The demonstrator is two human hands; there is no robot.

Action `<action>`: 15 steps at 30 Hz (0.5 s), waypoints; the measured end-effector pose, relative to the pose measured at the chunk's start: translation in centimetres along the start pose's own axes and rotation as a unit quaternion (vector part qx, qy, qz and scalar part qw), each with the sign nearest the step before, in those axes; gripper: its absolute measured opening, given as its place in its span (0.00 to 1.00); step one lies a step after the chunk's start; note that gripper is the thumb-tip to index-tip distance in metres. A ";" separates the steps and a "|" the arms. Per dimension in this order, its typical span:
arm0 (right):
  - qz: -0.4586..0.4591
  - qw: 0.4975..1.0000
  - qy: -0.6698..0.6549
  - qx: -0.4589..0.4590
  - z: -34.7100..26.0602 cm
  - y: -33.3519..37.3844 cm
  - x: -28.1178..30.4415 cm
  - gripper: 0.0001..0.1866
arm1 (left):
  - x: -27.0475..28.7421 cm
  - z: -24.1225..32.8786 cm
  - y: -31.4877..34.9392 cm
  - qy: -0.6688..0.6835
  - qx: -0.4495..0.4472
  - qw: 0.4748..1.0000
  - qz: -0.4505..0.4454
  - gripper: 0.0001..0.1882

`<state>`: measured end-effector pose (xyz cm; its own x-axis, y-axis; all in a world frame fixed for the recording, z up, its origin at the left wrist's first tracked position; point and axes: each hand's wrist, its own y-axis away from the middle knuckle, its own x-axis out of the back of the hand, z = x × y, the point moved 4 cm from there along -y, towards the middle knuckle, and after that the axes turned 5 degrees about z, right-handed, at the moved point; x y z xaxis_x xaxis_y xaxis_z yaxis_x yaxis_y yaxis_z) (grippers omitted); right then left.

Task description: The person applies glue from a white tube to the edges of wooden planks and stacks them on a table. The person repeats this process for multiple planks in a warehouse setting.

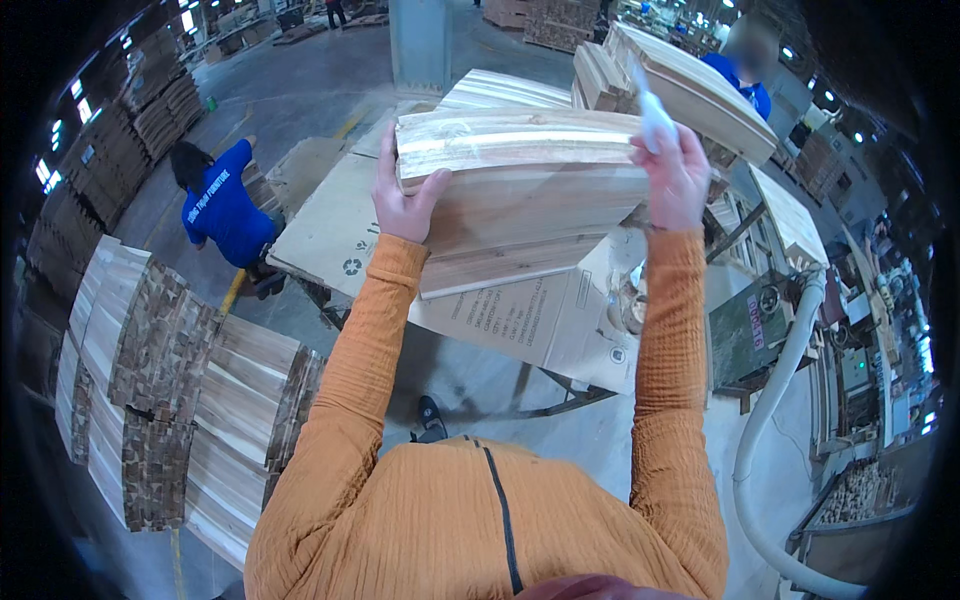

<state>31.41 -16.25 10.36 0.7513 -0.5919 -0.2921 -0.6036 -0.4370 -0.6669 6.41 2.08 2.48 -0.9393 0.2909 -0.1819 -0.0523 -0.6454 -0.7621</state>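
My left hand (404, 205) grips the left end of a pale wooden board (520, 140), with the thumb on its near face and the fingers at its end. The board stands tilted above more wooden boards (520, 262) stacked on a cardboard-covered table (500, 325). My right hand (675, 180) is closed around a white squeeze bottle (655, 122) with a narrow tip pointing up, somewhat blurred, just by the board's right end. A small clear container (628, 305) sits on the cardboard near my right forearm.
Tall stacks of wooden panels (235, 410) stand at left. Large boards (690, 90) are piled at far right, with a blue-shirted person (745, 75) behind. Another person in blue (228, 205) bends down at left. A green machine box (750, 325) and a pale hose (780, 430) are at right.
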 end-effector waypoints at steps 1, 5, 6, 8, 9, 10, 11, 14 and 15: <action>-0.013 0.999 -0.020 -0.023 0.4 -0.6 -2.3 0.13 | 0.1 0.1 0.0 -0.005 0.000 1.000 -0.002 0.42; -0.054 0.990 -0.085 -0.099 3.1 -2.3 -7.4 0.11 | -0.2 -0.1 -0.2 -0.002 -0.008 1.000 -0.006 0.43; -0.051 0.985 -0.106 -0.124 3.8 -2.5 -8.2 0.10 | 0.0 -0.1 -0.2 -0.006 -0.013 1.000 -0.004 0.43; -0.043 0.973 -0.144 -0.174 4.8 -2.7 -9.5 0.09 | 0.1 -0.1 -0.2 -0.024 -0.036 0.999 0.005 0.44; -0.038 0.971 -0.138 -0.192 5.2 -2.8 -9.9 0.09 | 0.1 -0.1 -0.1 -0.017 -0.028 0.999 0.007 0.44; -0.032 0.969 -0.130 -0.209 5.5 -3.0 -10.1 0.10 | 0.1 0.0 0.0 -0.010 -0.021 1.000 0.009 0.43; -0.027 0.966 -0.122 -0.226 5.9 -3.2 -10.3 0.10 | 0.1 0.0 0.0 -0.002 -0.014 1.000 0.012 0.43; -0.020 0.978 -0.062 -0.199 6.3 -3.4 -10.6 0.12 | 0.0 0.1 -0.3 -0.014 -0.005 1.000 0.006 0.43; -0.018 0.981 -0.044 -0.188 6.6 -3.5 -10.5 0.13 | 0.0 -0.1 -0.4 -0.010 -0.004 1.000 0.006 0.43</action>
<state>27.39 -4.07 11.22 0.7839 -0.5181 -0.3423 -0.6199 -0.6847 -0.3833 6.52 2.42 2.71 -0.9462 0.2698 -0.1784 -0.0394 -0.6436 -0.7644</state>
